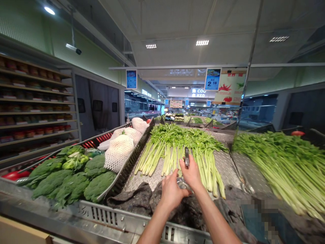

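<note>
My right hand (191, 173) is closed around a small dark tool with a metallic edge (187, 156), which points up over the celery. Its exact kind is hard to make out. Thumb and fingers of my left hand (170, 190) curve around a clear, shiny, rounded thing (183, 183) that sits between the two hands, partly hidden. Just beyond them lies green leafy celery (175, 154) in several loose bunches, leaves away from me, on a patterned metal surface (144, 179). Under my hands is a crumpled dark cloth (134, 200).
On the left, a black crate (138, 146) holds broccoli (72, 183) and pale produce in white foam nets (119, 152). A mirror panel (279, 112) on the right reflects the celery. Price signs (213, 79) hang overhead. Shelves of jars (33, 108) stand far left.
</note>
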{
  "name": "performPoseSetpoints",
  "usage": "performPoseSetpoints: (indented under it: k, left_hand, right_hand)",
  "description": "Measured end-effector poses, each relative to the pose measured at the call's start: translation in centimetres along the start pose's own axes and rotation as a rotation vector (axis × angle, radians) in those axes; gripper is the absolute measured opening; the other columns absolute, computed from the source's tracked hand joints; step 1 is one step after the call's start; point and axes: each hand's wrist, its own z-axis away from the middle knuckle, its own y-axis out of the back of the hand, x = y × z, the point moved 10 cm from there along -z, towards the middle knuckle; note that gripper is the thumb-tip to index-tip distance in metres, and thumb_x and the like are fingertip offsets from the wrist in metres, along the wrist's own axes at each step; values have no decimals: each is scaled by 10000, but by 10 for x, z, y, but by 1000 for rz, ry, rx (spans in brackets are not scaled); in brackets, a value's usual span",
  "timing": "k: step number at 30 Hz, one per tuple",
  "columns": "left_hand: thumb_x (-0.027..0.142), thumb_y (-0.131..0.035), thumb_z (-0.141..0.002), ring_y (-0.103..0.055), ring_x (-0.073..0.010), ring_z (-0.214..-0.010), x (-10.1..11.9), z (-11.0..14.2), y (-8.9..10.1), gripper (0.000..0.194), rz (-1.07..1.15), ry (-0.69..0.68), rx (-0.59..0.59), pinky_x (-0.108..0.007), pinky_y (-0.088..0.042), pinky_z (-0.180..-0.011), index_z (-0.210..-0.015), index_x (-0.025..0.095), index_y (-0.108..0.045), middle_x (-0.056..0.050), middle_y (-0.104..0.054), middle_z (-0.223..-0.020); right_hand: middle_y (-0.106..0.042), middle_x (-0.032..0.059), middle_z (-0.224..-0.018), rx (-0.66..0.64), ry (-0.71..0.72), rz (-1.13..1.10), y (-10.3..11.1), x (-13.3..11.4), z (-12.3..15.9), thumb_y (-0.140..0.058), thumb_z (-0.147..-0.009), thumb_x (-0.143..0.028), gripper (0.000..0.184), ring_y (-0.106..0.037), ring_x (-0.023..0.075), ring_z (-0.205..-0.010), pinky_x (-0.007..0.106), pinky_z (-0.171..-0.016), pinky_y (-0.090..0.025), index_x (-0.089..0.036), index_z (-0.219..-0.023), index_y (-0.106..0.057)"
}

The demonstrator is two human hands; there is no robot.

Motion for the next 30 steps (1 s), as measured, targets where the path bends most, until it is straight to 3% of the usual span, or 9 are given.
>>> performPoseSetpoints:
  k: [10, 18, 30]
  left_hand:
    - [407, -664, -415, -432, -241, -1001, 23, -4, -36, 883, 33, -16, -87, -302, -291, -867, -1207, 195, -337, -65, -507, -1077]
    - [438, -666, -414, -440, -237, -982, 44, -10, -60, 911, 25, -57, -128, -305, -310, -845, -1222, 219, -307, -70, -496, -1050]
    - [420, -683, -390, -446, -242, -967, 50, -9, -86, 913, 37, -57, -215, -318, -309, -855, -1208, 210, -336, -63, -511, -1010]
  right_hand:
    - [-566, 48, -716, 63, -95, 69, 38, 32, -1, -382, -707, -422, 325, -531, 173, -641, 271, -578, -386, -163, -871, -489]
    - [-573, 55, -738, 139, -89, 76, 69, 49, -3, -397, -697, -438, 360, -539, 179, -665, 277, -597, -395, -154, -901, -483]
    - [-584, 65, -703, 150, -129, 173, 79, 77, 0, -376, -707, -433, 368, -545, 183, -645, 274, -577, -387, -140, -883, -514]
